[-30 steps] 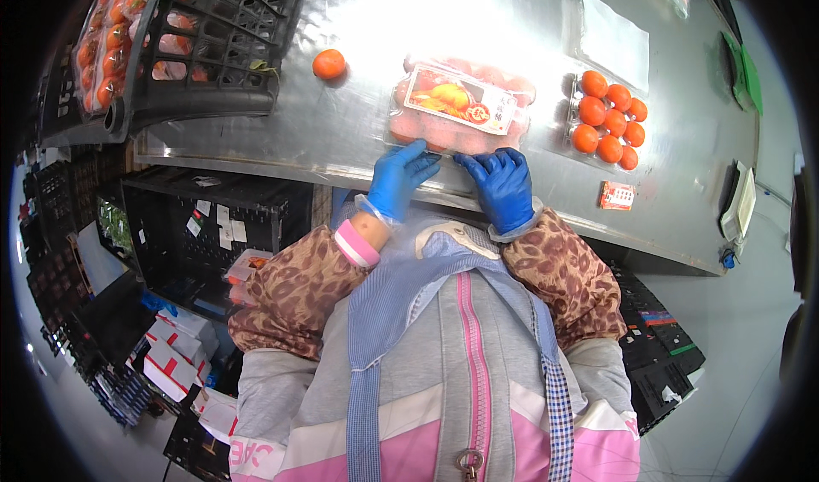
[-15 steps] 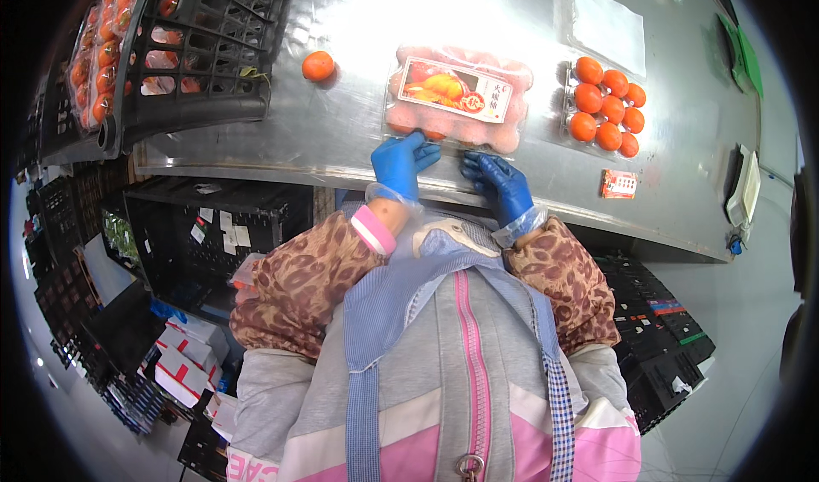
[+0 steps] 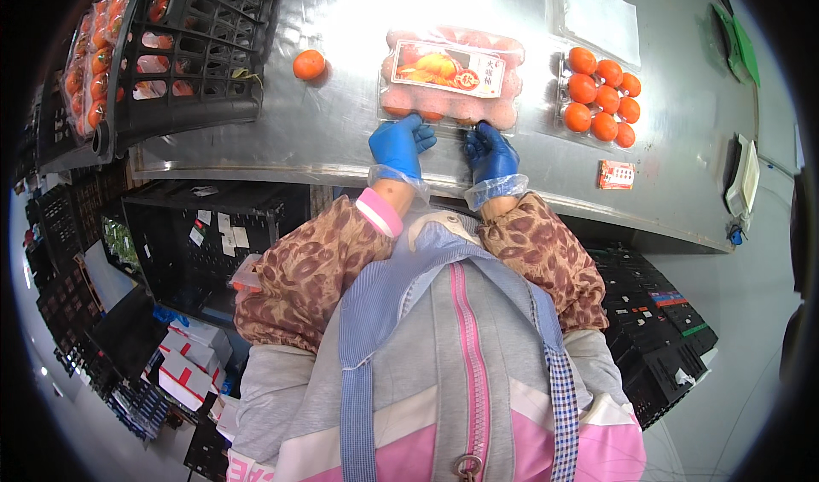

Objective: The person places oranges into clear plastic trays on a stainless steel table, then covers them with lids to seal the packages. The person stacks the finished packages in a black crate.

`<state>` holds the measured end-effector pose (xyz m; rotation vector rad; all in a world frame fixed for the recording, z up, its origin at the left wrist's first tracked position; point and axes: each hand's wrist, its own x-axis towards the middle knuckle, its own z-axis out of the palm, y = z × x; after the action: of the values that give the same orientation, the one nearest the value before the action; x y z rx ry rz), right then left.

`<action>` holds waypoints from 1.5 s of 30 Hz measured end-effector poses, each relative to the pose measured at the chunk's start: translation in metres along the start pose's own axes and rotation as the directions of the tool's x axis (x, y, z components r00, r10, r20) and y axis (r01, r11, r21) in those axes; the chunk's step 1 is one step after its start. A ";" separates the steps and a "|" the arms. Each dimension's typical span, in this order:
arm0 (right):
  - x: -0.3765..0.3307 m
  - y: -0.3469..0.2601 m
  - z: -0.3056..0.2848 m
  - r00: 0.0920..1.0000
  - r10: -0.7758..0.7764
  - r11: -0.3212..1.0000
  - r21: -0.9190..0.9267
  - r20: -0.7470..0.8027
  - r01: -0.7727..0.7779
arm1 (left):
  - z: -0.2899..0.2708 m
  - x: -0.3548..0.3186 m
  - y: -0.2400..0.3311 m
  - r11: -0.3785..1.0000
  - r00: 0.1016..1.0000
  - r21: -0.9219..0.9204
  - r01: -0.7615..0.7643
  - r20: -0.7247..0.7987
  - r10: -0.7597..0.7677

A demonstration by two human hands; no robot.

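A clear plastic fruit box [image 3: 452, 77] lies on the steel table in front of me, with a picture label on its lid. Round orange fruits, likely persimmons, show through it in pale foam sleeves. My left hand [image 3: 399, 149], in a blue glove, is closed at the near edge of the box, left of its middle. At the same edge, toward the right corner, my blue-gloved right hand [image 3: 492, 153] has thumb and fingers pinched on the rim. The fingertips of both hands are partly hidden.
A loose orange persimmon [image 3: 309, 65] sits to the left, beside a black crate [image 3: 183, 64]. On the right stands an uncovered tray of persimmons [image 3: 604, 98], with a white sheet [image 3: 600, 19] behind it. A small red-and-white packet [image 3: 616, 175] lies near the table's edge.
My right hand has moved in to the box's near edge and its fingers have closed there. My left hand stays at that edge. The whole view has shifted slightly.
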<state>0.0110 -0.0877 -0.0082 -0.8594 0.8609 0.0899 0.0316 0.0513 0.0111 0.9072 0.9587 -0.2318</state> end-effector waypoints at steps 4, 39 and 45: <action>0.001 -0.003 -0.001 0.999 0.035 0.999 -0.021 0.019 -0.035 | -0.003 -0.001 0.002 0.999 0.998 0.003 0.044 0.034 -0.045; 0.054 -0.090 -0.025 0.962 0.029 0.751 -0.641 0.273 0.159 | 0.004 0.009 0.005 0.998 0.999 0.059 -0.019 -0.043 0.022; 0.065 -0.084 -0.019 0.972 -0.074 0.557 -0.799 0.225 0.228 | 0.005 0.010 0.003 0.995 0.996 0.084 -0.060 -0.066 0.065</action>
<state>0.0758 -0.1740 -0.0075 -1.7950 0.5467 0.4394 0.0424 0.0516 0.0062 1.0245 0.9882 -0.1888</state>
